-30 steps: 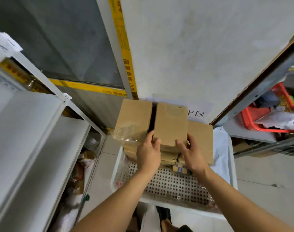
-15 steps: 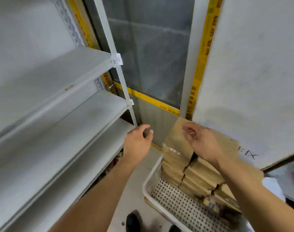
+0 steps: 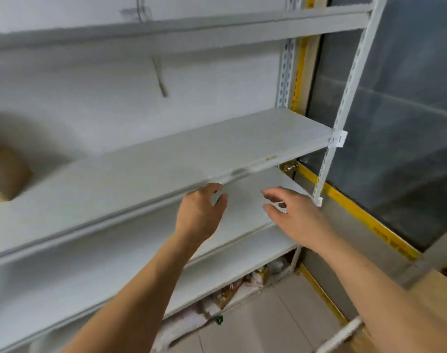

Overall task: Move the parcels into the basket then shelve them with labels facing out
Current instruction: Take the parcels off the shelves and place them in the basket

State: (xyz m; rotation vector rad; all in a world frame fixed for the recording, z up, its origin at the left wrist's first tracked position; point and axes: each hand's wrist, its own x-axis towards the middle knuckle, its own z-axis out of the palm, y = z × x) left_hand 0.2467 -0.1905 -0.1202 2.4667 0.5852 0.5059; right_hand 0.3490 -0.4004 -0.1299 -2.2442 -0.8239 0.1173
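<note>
Both of my hands are raised in front of the white metal shelving [image 3: 166, 159] and hold nothing. My left hand [image 3: 202, 212] hovers just below the front lip of the middle shelf, fingers loosely bent. My right hand [image 3: 293, 220] is a little to its right, fingers spread toward the shelf below. At the bottom right corner a brown cardboard parcel [image 3: 431, 289] shows, with the white rim of the basket [image 3: 342, 332] beneath my right forearm. Another brown parcel [image 3: 3, 171] sits blurred at the far left on the middle shelf.
The shelf unit has several white boards and a perforated upright post [image 3: 344, 98] at its right end. Behind it is a grey glass panel with yellow tape [image 3: 357, 212]. Bags and clutter [image 3: 230, 294] lie under the lowest shelf on the tiled floor.
My view swung left from the parcel stack in the basket to the shelving. Both hands left the parcels and rose empty toward the shelves.
</note>
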